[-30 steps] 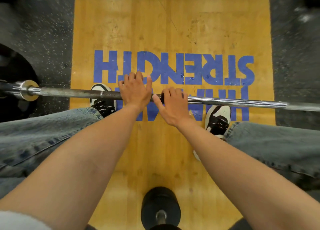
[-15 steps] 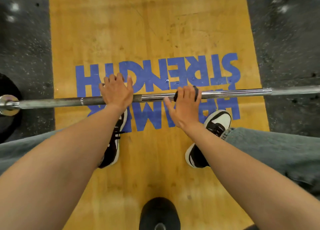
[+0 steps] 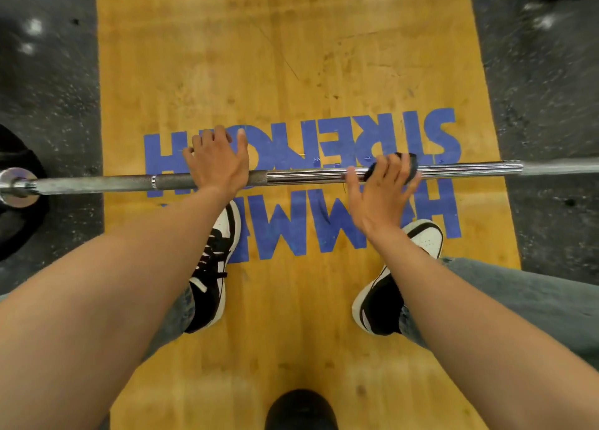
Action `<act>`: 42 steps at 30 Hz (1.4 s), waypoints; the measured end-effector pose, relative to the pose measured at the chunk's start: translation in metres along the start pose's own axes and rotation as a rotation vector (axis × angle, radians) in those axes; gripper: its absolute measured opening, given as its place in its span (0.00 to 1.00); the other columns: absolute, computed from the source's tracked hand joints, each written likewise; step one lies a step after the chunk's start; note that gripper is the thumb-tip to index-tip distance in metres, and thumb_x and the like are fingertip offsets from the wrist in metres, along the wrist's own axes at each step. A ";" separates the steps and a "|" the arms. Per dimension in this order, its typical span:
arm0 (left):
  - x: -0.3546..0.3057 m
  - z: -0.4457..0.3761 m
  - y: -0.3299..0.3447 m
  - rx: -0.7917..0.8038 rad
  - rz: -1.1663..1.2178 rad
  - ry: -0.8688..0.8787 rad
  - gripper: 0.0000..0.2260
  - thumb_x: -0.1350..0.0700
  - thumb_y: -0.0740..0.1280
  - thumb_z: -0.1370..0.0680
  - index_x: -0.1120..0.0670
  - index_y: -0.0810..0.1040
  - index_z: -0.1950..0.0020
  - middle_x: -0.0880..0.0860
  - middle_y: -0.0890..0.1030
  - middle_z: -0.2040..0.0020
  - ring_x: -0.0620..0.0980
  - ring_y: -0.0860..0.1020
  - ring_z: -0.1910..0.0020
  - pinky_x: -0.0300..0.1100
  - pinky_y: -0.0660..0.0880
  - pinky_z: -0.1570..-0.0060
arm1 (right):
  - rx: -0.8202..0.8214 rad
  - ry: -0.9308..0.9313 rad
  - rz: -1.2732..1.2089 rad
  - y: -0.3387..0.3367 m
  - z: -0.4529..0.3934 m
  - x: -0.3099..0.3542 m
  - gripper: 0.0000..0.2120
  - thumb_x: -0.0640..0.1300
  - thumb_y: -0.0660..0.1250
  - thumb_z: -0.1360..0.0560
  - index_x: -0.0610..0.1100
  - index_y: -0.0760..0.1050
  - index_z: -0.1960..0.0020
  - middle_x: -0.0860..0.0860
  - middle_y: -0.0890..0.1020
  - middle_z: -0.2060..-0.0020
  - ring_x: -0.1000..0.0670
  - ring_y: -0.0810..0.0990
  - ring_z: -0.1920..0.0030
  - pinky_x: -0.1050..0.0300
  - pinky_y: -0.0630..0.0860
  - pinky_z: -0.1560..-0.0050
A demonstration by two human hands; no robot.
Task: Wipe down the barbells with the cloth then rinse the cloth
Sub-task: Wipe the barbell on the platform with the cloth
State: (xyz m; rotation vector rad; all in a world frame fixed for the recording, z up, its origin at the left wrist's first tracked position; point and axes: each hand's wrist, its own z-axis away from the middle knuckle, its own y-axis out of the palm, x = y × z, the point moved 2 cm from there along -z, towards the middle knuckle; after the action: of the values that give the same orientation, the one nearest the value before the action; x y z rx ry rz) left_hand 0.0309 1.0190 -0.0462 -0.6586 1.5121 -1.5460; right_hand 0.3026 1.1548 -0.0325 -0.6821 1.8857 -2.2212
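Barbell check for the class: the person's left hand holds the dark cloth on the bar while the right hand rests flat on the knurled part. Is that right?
Not quite: the hands are swapped. In the head view the right hand holds the dark cloth on the smooth part of the barbell, and the left hand rests flat on the knurled part.

A gym — wooden lifting platform (image 3: 291, 56) with blue lettering, speckled rubber flooring (image 3: 48, 89), barbell (image 3: 97, 183).

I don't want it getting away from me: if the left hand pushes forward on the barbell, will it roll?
Probably: the barbell is a round shaft, apparently riding on a plate. Likely heavy, so slow to start. The left hand lies flat over it.
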 end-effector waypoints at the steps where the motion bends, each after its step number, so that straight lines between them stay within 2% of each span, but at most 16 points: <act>1: -0.001 -0.003 0.001 0.003 -0.004 -0.003 0.25 0.36 0.48 0.16 0.53 0.76 0.42 0.56 0.78 0.42 0.59 0.73 0.38 0.56 0.64 0.37 | 0.017 -0.060 0.017 0.006 0.004 0.017 0.37 0.70 0.46 0.19 0.39 0.68 0.33 0.43 0.69 0.31 0.40 0.56 0.21 0.28 0.47 0.23; 5: -0.005 -0.013 -0.001 0.002 0.014 -0.019 0.24 0.37 0.50 0.16 0.53 0.76 0.42 0.55 0.79 0.42 0.58 0.73 0.39 0.56 0.63 0.36 | 0.084 -0.307 0.070 0.023 0.013 0.066 0.39 0.72 0.43 0.20 0.40 0.68 0.32 0.44 0.70 0.32 0.40 0.60 0.22 0.30 0.45 0.23; 8: -0.007 -0.022 -0.004 0.005 0.015 -0.010 0.23 0.38 0.51 0.16 0.53 0.75 0.42 0.55 0.78 0.42 0.58 0.73 0.38 0.55 0.64 0.37 | 0.054 -0.431 0.066 0.017 -0.003 0.056 0.34 0.70 0.48 0.19 0.43 0.69 0.32 0.47 0.72 0.33 0.42 0.63 0.24 0.31 0.47 0.23; 11: -0.012 -0.031 -0.006 -0.022 0.020 0.006 0.21 0.38 0.52 0.16 0.52 0.76 0.42 0.54 0.79 0.43 0.57 0.73 0.39 0.54 0.64 0.38 | -0.026 -0.307 0.055 0.005 -0.019 0.021 0.29 0.66 0.51 0.19 0.44 0.70 0.34 0.47 0.73 0.34 0.43 0.64 0.25 0.28 0.48 0.23; 15: -0.015 -0.044 -0.007 -0.065 0.040 0.020 0.20 0.39 0.52 0.16 0.52 0.76 0.44 0.53 0.79 0.45 0.56 0.74 0.42 0.53 0.64 0.40 | 0.037 -0.050 0.054 0.008 -0.030 0.049 0.40 0.72 0.44 0.21 0.39 0.70 0.34 0.44 0.72 0.32 0.40 0.59 0.23 0.29 0.45 0.22; 17: -0.016 -0.051 -0.007 -0.069 0.044 0.013 0.20 0.39 0.53 0.16 0.52 0.76 0.44 0.53 0.79 0.45 0.56 0.74 0.42 0.53 0.65 0.40 | 0.093 -0.112 0.083 0.014 -0.033 0.081 0.44 0.75 0.42 0.23 0.38 0.70 0.34 0.42 0.72 0.33 0.39 0.60 0.23 0.31 0.43 0.22; 19: -0.018 -0.058 -0.007 -0.066 0.056 0.003 0.20 0.39 0.53 0.17 0.53 0.76 0.44 0.53 0.79 0.45 0.56 0.74 0.42 0.53 0.65 0.41 | 0.126 -0.307 0.104 0.022 -0.028 0.103 0.43 0.75 0.43 0.23 0.39 0.70 0.34 0.43 0.73 0.35 0.39 0.63 0.26 0.33 0.43 0.22; 21: -0.021 -0.065 -0.008 -0.078 0.067 -0.003 0.20 0.40 0.53 0.17 0.52 0.76 0.44 0.53 0.79 0.45 0.56 0.75 0.42 0.53 0.65 0.41 | 0.108 -0.480 0.076 0.024 -0.030 0.108 0.40 0.73 0.46 0.22 0.40 0.70 0.33 0.45 0.73 0.36 0.39 0.67 0.29 0.33 0.47 0.21; 23: -0.023 -0.073 -0.009 -0.077 0.078 -0.010 0.19 0.40 0.53 0.17 0.52 0.75 0.44 0.53 0.79 0.45 0.55 0.75 0.42 0.52 0.64 0.41 | 0.092 -0.569 0.053 0.018 -0.045 0.098 0.34 0.69 0.50 0.20 0.43 0.70 0.31 0.47 0.74 0.36 0.41 0.70 0.31 0.34 0.48 0.21; 27: -0.026 -0.086 -0.010 -0.068 0.082 -0.020 0.18 0.41 0.54 0.17 0.52 0.75 0.43 0.53 0.79 0.44 0.55 0.75 0.42 0.52 0.64 0.41 | -0.001 -0.429 0.080 0.002 -0.071 0.046 0.27 0.66 0.52 0.19 0.45 0.70 0.35 0.48 0.74 0.38 0.41 0.70 0.33 0.32 0.50 0.23; 29: -0.028 -0.093 -0.012 -0.086 0.091 -0.020 0.18 0.41 0.54 0.16 0.53 0.76 0.43 0.53 0.79 0.44 0.56 0.75 0.41 0.52 0.64 0.40 | -0.021 -0.372 0.121 0.002 -0.077 0.036 0.32 0.68 0.51 0.20 0.41 0.70 0.35 0.45 0.73 0.37 0.40 0.69 0.33 0.30 0.53 0.25; 32: -0.032 -0.102 -0.014 -0.111 0.107 -0.009 0.18 0.42 0.54 0.16 0.53 0.76 0.43 0.54 0.79 0.44 0.57 0.75 0.42 0.53 0.65 0.40 | 0.089 -0.479 0.275 -0.006 -0.093 0.040 0.46 0.77 0.47 0.26 0.36 0.69 0.35 0.40 0.73 0.41 0.38 0.71 0.38 0.28 0.55 0.26; 35: -0.035 -0.113 -0.018 -0.082 0.130 -0.023 0.18 0.43 0.54 0.17 0.54 0.76 0.43 0.54 0.79 0.44 0.58 0.76 0.42 0.54 0.66 0.42 | 0.369 -0.574 0.473 -0.031 -0.120 0.047 0.64 0.86 0.29 0.40 0.38 0.64 0.29 0.40 0.71 0.36 0.37 0.70 0.34 0.33 0.50 0.23; 37: -0.039 -0.118 -0.018 -0.071 0.138 -0.024 0.18 0.43 0.55 0.17 0.54 0.76 0.42 0.55 0.79 0.44 0.58 0.76 0.41 0.54 0.66 0.42 | 0.505 -0.561 0.547 -0.041 -0.136 0.048 0.72 0.85 0.20 0.50 0.40 0.59 0.25 0.42 0.68 0.31 0.39 0.68 0.30 0.36 0.50 0.23; 39: -0.044 -0.124 -0.020 -0.062 0.133 0.003 0.18 0.43 0.54 0.16 0.55 0.76 0.43 0.55 0.79 0.44 0.58 0.76 0.42 0.54 0.67 0.42 | 0.538 -0.564 0.580 -0.042 -0.146 0.054 0.75 0.85 0.19 0.53 0.41 0.57 0.24 0.42 0.67 0.30 0.39 0.67 0.30 0.37 0.54 0.24; 42: -0.044 -0.138 -0.020 -0.033 0.140 0.025 0.18 0.43 0.54 0.16 0.55 0.76 0.44 0.55 0.80 0.45 0.59 0.76 0.42 0.54 0.67 0.43 | 0.479 -0.572 0.552 -0.038 -0.151 0.058 0.74 0.85 0.19 0.52 0.40 0.60 0.25 0.41 0.68 0.32 0.38 0.67 0.32 0.38 0.55 0.26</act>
State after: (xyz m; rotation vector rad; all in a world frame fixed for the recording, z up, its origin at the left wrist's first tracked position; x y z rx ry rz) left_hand -0.0681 1.1264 -0.0360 -0.5415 1.5716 -1.4308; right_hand 0.1925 1.2745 0.0020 -0.5416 1.0474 -1.7602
